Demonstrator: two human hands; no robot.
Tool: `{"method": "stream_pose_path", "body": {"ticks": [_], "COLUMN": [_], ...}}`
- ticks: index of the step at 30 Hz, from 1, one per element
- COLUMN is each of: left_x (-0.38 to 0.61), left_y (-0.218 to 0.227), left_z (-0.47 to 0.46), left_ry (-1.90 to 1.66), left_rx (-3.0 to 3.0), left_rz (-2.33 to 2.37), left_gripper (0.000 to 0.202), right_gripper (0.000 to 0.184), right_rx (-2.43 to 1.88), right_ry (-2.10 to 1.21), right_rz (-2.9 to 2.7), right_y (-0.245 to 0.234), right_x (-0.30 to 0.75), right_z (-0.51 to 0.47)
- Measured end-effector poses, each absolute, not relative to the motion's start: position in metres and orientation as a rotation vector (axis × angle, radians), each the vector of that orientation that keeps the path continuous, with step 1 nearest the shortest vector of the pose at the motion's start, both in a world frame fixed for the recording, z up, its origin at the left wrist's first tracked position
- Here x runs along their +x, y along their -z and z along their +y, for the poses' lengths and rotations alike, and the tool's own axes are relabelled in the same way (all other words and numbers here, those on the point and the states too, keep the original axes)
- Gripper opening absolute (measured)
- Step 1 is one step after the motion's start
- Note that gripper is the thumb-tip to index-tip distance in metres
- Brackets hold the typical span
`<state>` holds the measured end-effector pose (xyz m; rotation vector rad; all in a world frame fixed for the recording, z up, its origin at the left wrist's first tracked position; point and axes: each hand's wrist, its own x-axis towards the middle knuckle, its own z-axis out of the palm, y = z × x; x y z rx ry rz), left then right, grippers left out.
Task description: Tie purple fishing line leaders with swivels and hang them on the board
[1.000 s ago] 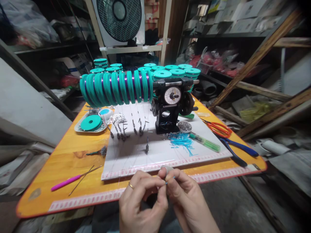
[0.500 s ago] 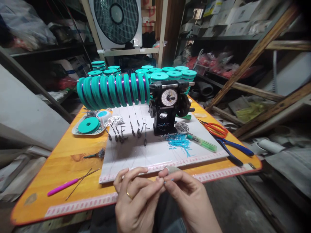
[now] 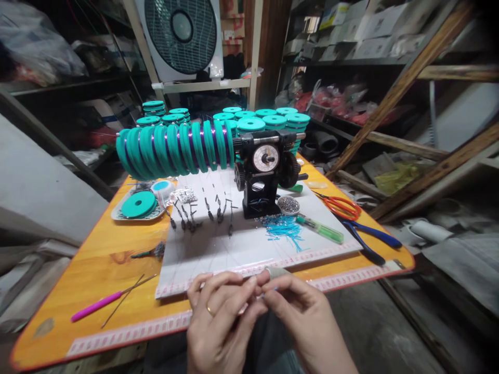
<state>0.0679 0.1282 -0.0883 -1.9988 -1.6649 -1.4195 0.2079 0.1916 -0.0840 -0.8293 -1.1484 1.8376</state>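
Over the table's near edge, my left hand [image 3: 224, 314] and my right hand [image 3: 300, 311] meet fingertip to fingertip. A tiny bluish piece [image 3: 266, 294] shows at the pinched thumb and forefinger of my right hand, mostly covered. The left fingers are bent and drawn together, with a gold ring on one; whatever they grip is too small to make out. A pale wrap [image 3: 276, 272] covers a fingertip behind the pinch. Short blue strips [image 3: 283, 228] lie scattered on the white board [image 3: 202, 259] beyond my hands, beside a small dish of metal beads [image 3: 289, 204].
A black winding machine [image 3: 260, 182] carries a row of teal spools [image 3: 175, 148]. Dark fittings [image 3: 210, 210] hang on lines below. To the right lie a green cutter [image 3: 322, 229], orange scissors [image 3: 343, 206] and blue-handled pliers [image 3: 370, 236]; at left, a pink-handled hook [image 3: 97, 306].
My left thumb has dropped a little away from its forefinger, and the left fingers have shifted slightly. My right hand keeps its pinch. The whole view has moved slightly.
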Motion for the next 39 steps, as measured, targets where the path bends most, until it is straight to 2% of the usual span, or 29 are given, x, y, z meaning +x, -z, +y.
{"method": "stream_pose_path", "body": {"ticks": [5,15,24,34,39], "left_x": [0.067,0.065,0.067,0.068,0.064], "left_y": [0.086,0.083,0.079,0.077,0.082], "left_z": [0.127,0.125,0.124,0.126,0.123], "left_ry": [1.500,1.479,1.519,1.443,1.457], "left_rx": [-1.953,-2.061,-2.106,-2.087,-2.129], "left_rz": [-1.893,-1.726,-1.642,-1.677,-1.637], "left_gripper": [0.022,0.025,0.027,0.025,0.029], "right_gripper": [0.018,0.017,0.007,0.024,0.025], "right_rx": [-0.883,-0.821,-0.776,-0.852,-0.870], "right_ry": [-1.803,-1.774,-1.804,-1.779,-1.779], "right_rz": [-1.145,-1.117,-1.191,-1.046,-1.073], "right_y": [0.081,0.077,0.076,0.071,0.074], "right_x": [0.209,0.203,0.212,0.202,0.204], "right_z": [0.193,0.183,0.185,0.176,0.179]}}
